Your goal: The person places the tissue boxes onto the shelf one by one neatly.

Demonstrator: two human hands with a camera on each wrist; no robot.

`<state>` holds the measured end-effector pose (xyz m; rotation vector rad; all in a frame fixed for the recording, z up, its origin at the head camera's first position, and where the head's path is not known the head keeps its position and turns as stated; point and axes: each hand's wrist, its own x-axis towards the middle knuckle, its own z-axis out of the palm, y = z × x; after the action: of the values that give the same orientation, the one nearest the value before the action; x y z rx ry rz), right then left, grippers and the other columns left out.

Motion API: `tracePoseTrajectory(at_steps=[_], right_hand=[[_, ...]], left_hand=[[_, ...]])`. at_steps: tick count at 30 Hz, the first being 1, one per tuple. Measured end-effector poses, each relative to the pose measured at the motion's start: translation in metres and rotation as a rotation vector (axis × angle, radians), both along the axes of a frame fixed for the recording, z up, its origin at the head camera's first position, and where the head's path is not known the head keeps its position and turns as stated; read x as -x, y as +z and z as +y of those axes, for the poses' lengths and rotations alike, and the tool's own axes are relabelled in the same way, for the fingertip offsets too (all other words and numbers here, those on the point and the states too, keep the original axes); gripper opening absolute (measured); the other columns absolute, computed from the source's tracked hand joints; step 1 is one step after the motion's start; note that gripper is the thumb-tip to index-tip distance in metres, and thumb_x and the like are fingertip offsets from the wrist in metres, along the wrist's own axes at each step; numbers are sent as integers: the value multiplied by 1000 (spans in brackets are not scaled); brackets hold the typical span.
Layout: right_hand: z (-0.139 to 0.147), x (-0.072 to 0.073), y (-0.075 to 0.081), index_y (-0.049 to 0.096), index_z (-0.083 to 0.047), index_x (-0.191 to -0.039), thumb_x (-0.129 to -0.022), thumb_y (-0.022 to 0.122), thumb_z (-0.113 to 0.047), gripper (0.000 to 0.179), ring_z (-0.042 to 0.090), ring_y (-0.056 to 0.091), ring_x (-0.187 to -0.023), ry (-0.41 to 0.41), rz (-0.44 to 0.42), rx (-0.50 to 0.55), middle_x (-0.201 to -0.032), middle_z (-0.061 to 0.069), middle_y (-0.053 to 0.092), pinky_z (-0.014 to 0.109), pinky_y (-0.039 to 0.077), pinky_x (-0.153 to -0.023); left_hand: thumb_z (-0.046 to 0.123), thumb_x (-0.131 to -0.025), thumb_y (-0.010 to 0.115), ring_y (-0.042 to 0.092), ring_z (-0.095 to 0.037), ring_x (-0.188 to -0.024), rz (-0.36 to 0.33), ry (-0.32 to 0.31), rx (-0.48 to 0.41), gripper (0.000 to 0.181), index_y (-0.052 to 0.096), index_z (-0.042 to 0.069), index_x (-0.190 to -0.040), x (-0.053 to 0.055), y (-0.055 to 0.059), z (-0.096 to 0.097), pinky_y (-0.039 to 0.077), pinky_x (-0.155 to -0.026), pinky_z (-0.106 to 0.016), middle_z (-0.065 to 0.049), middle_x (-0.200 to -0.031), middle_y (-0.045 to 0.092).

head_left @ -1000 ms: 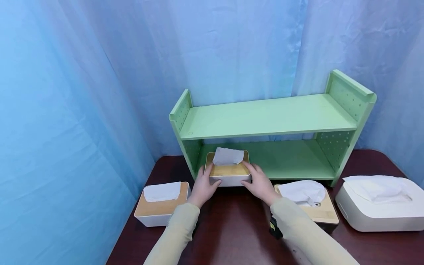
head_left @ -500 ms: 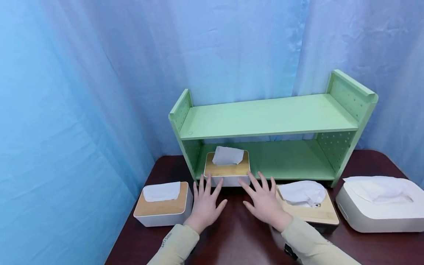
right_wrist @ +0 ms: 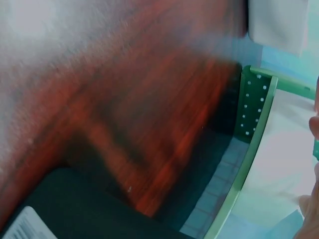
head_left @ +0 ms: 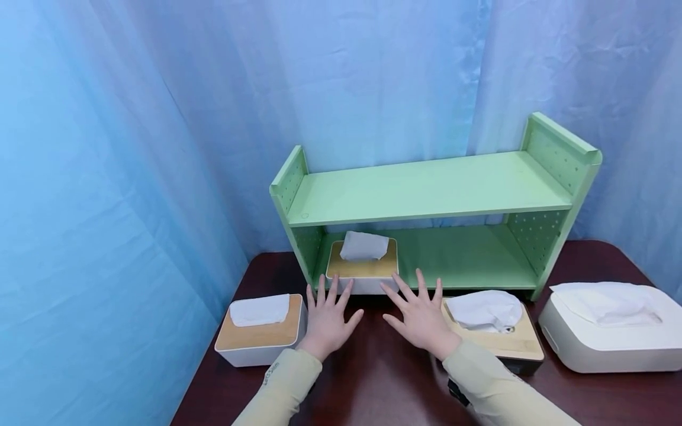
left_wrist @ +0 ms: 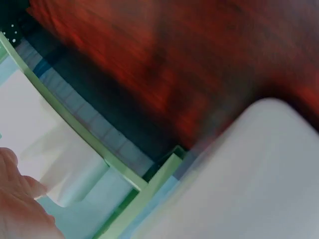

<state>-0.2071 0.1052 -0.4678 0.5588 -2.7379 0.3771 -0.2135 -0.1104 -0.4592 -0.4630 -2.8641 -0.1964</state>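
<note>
A white tissue box (head_left: 363, 286) with a wooden lid and a tissue standing up from it sits at the left end of the lower level of the green shelf (head_left: 442, 183). Both hands are spread with straight fingers at its front wall. My left hand (head_left: 326, 322) has its fingertips at the left part of that wall, my right hand (head_left: 422, 319) at the right corner. Fingers (left_wrist: 20, 191) of the left hand show beside the box's white side (left_wrist: 60, 144) in the left wrist view. Whether every fingertip touches cannot be told.
Left of the hands stands another wood-lidded white tissue box (head_left: 261, 340). Partly behind the right forearm is a dark-based tissue box (head_left: 514, 343) with a wooden lid. A larger all-white tissue box (head_left: 613, 340) stands far right on the dark red table (head_left: 373, 384). Blue curtains (head_left: 389, 77) hang behind.
Both hands have let go of the box's sides, drawn back and spread their fingers at its front. The box has shifted slightly deeper into the shelf.
</note>
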Motion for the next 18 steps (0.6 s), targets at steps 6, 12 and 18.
tracePoseTrajectory(at_steps=[6, 12, 18], right_hand=[[-1, 11, 7, 43, -25, -144, -90, 56, -49, 60, 51, 14, -139, -17, -64, -17, -154, 5, 32, 75, 2, -102], [-2, 19, 10, 38, -24, -146, -92, 53, -49, 62, 52, 11, -140, -23, -108, -38, -155, 6, 28, 74, -1, -102], [-4, 27, 13, 35, -25, -148, -93, 49, -52, 63, 51, 8, -140, -25, -151, -50, -156, 6, 25, 74, -3, -103]], left_hand=[[58, -94, 39, 9, -39, -145, -34, 9, 17, 66, 31, 24, -149, 10, 4, -2, 8, -111, -64, -10, -157, 22], [58, -94, 40, 7, -40, -145, -75, 3, 9, 67, 27, 25, -151, 20, 5, -3, 6, -111, -65, -10, -158, 17], [60, -94, 37, 6, -40, -145, -93, 14, 23, 67, 24, 27, -151, 26, 6, -3, 4, -111, -64, -9, -159, 15]])
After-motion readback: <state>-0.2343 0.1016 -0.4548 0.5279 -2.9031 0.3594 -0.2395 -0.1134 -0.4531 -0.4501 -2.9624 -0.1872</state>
